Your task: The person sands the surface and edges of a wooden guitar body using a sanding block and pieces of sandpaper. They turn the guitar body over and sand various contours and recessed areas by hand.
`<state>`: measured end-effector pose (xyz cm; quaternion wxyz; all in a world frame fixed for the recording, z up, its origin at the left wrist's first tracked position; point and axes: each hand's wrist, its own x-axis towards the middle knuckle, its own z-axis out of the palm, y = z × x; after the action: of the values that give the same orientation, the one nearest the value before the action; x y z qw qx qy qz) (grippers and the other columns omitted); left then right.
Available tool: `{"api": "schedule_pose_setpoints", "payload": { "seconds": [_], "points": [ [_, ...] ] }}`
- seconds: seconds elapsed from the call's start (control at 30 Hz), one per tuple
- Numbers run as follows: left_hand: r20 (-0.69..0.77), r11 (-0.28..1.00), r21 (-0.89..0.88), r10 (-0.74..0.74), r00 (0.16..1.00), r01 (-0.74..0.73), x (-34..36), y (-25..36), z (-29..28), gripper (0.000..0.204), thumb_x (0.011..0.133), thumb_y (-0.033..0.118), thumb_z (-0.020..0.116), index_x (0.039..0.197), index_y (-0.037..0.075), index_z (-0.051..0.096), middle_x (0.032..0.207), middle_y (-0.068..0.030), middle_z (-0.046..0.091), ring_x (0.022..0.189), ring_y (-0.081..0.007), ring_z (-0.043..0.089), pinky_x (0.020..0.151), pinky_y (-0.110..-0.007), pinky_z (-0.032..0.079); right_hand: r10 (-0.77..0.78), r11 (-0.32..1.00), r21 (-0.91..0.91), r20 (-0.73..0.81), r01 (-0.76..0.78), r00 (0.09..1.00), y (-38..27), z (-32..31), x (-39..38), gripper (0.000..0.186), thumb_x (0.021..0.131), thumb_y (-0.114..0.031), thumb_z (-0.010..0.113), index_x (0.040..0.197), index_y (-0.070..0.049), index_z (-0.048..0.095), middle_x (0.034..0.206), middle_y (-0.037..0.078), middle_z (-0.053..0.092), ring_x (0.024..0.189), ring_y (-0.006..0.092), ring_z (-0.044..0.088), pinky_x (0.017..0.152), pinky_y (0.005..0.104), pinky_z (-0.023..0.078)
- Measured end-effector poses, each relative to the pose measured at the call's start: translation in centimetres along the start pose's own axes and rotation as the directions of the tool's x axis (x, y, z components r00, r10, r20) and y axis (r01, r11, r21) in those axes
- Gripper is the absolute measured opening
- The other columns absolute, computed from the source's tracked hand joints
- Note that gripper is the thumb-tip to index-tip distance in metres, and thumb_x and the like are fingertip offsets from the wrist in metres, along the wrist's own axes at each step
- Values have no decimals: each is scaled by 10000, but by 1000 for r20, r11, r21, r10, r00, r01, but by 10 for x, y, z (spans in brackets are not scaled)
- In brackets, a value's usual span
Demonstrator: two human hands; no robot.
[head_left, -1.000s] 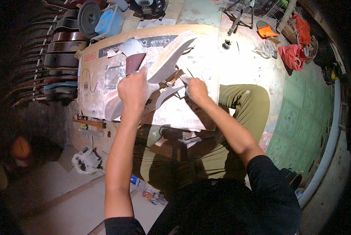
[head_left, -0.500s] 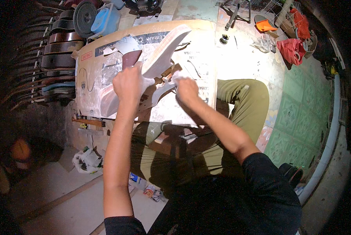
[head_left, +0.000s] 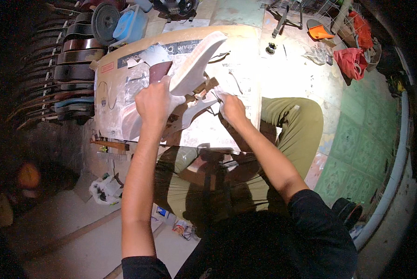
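Note:
A pale grey guitar body (head_left: 192,69), dusty and with cut-out cavities, stands tilted on edge over a flattened cardboard sheet (head_left: 241,42). My left hand (head_left: 152,103) is closed round its left side and steadies it. At the tip of the body's near horn, my right hand (head_left: 232,109) pinches a small pale folded sheet that looks like sandpaper; my fingers partly hide it. Just beyond my left hand lies a dark red-brown sheet (head_left: 160,71), beside torn pale paper (head_left: 155,55).
Several guitar bodies (head_left: 73,72) hang in a row at the left. A blue plastic container (head_left: 125,27) stands at the back. My bent knee (head_left: 306,114) is right of the cardboard. Farther right are a red bag (head_left: 349,63) and an orange object (head_left: 320,31).
My right hand has shifted slightly right along the horn's tip. My left hand keeps its hold, and the whole view has moved a little.

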<state>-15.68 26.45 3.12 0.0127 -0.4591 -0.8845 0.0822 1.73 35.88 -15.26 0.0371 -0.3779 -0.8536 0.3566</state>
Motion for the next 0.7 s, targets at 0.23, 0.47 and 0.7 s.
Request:
{"api": "schedule_pose_setpoints", "payload": {
  "seconds": [0.23,0.47,0.7],
  "points": [
    [-60,999,41,-5,998,7,2,-7,14,520,584,490,842,905,131,647,734,-146,694,722,-354,698,619,-466,523,47,966,255,-68,-29,997,-1,4,4,464,792,31,519,1225,-65,655,1129,231,657,1009,409,638,874,485,516],
    [15,999,42,2,1000,-3,6,-4,3,491,627,479,815,950,148,648,761,-149,699,719,-360,696,603,-471,519,-8,937,346,-102,43,995,1,-5,1,530,809,9,532,1328,-87,585,1105,285,636,1001,428,626,901,475,495],
    [-113,990,137,40,993,-25,13,-19,16,302,733,376,742,905,139,670,736,-120,700,692,-318,711,604,-425,551,-50,972,224,-98,71,994,-8,-7,-19,485,837,15,495,1313,-34,575,1160,256,634,1052,429,617,959,442,490]
  ]
}}
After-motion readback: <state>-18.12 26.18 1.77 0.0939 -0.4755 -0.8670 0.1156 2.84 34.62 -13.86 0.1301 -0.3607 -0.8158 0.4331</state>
